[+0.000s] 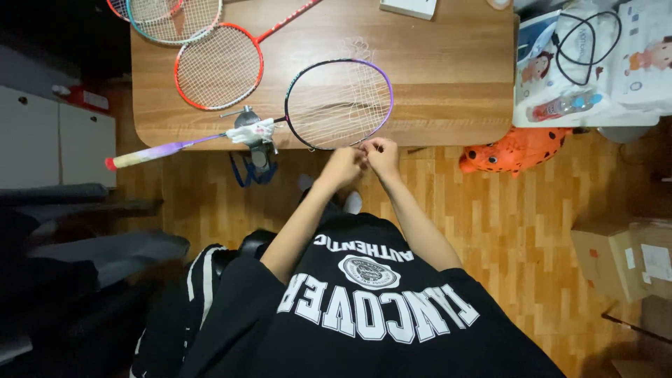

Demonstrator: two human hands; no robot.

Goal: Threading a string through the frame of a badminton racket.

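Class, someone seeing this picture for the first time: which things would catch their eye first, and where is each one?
Both hands, left hand and right hand, meet at the near rim of the purple-framed racket, which lies at the wooden table's front edge. An orange-framed racket lies further back to its left. A bright orange spotted toy sits on the floor by the table's right corner.

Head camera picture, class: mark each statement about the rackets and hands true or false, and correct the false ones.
1. Both hands, left hand and right hand, meet at the near rim of the purple-framed racket. True.
2. That racket lies on the floor. False: it lies on the wooden table.
3. An orange-framed racket lies left of it. True.
4. The orange spotted toy sits on the table. False: it is on the floor.
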